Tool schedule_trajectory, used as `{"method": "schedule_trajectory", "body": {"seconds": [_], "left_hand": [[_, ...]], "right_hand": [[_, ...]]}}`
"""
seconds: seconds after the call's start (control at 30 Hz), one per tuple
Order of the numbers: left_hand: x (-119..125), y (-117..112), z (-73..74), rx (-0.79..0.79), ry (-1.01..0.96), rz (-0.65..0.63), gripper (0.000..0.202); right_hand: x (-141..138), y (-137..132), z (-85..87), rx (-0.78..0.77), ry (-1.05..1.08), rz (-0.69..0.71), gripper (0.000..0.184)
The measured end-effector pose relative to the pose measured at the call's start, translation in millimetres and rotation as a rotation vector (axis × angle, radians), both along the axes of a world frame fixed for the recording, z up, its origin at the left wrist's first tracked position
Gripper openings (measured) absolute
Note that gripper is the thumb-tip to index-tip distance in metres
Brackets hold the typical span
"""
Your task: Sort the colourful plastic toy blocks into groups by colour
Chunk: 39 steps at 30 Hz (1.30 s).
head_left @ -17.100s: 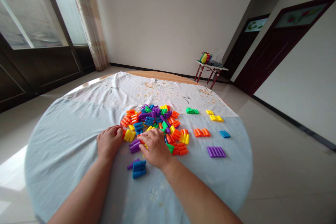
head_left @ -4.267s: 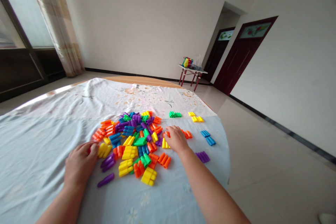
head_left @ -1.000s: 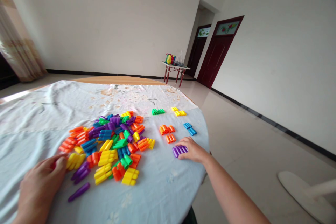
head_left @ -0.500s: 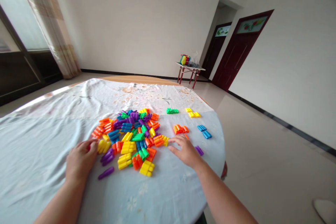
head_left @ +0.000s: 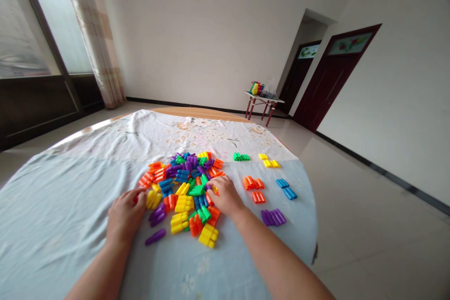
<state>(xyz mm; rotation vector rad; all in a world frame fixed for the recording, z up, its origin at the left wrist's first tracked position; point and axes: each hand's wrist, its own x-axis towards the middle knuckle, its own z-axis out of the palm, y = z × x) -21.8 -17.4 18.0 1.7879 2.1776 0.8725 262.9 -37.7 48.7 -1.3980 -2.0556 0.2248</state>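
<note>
A heap of coloured plastic tube pieces [head_left: 183, 183] lies on the light blue cloth of a round table [head_left: 63, 215]. My left hand [head_left: 125, 214] rests at the heap's left edge, thumb and fingers curled around a small red piece [head_left: 135, 198]. My right hand [head_left: 225, 195] lies on the heap's right side, its fingertips pressed down among orange and purple pieces [head_left: 211, 190]; whether it grips one is hidden. A lone purple piece [head_left: 155, 236] and a yellow block [head_left: 208, 235] lie nearest me.
Right of the heap lie groups by colour: green [head_left: 241, 156], yellow [head_left: 269, 163], orange [head_left: 253, 188], blue [head_left: 286, 188], purple [head_left: 273, 217]. The table's edge curves close behind them. A small side table [head_left: 263, 100] stands by the far wall near dark doors.
My right hand has come back left from the purple group to the heap's right side. The left hand has stayed put. The view has swung left.
</note>
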Motion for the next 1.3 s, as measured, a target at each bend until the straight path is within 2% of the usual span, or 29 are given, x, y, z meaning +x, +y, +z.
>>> {"method": "schedule_trajectory", "body": {"seconds": [0.27, 0.47, 0.6, 0.77, 0.9, 1.0, 1.13, 1.3], "left_hand": [[2, -2, 2.2, 0.02, -0.005, 0.001, 0.043], [3, -2, 2.7, 0.041, 0.017, 0.004, 0.044], [1, -1, 1.2, 0.043, 0.04, -0.001, 0.043], [-1, 1, -2.3, 0.017, 0.043, -0.003, 0.046], [1, 0, -0.5, -0.001, 0.036, 0.002, 0.046], [3, -1, 2.3, -0.009, 0.034, 0.001, 0.047], [4, -2, 4.2, -0.011, 0.033, 0.003, 0.045], [2, -1, 4.1, -0.016, 0.038, -0.005, 0.045]], "right_hand": [[-26, 61, 1.7, -0.036, -0.126, -0.073, 0.033], [-54, 104, 0.7, -0.038, -0.177, -0.03, 0.042], [-70, 118, -5.4, -0.081, -0.204, -0.006, 0.047], [-61, 106, -4.6, -0.1, -0.233, 0.045, 0.034], [-43, 83, 4.6, -0.066, -0.216, 0.186, 0.029], [-30, 68, 11.2, -0.099, -0.216, 0.272, 0.026], [-17, 55, 16.9, -0.138, -0.231, 0.243, 0.017], [-23, 43, 14.6, -0.04, -0.153, 0.158, 0.027]]}}
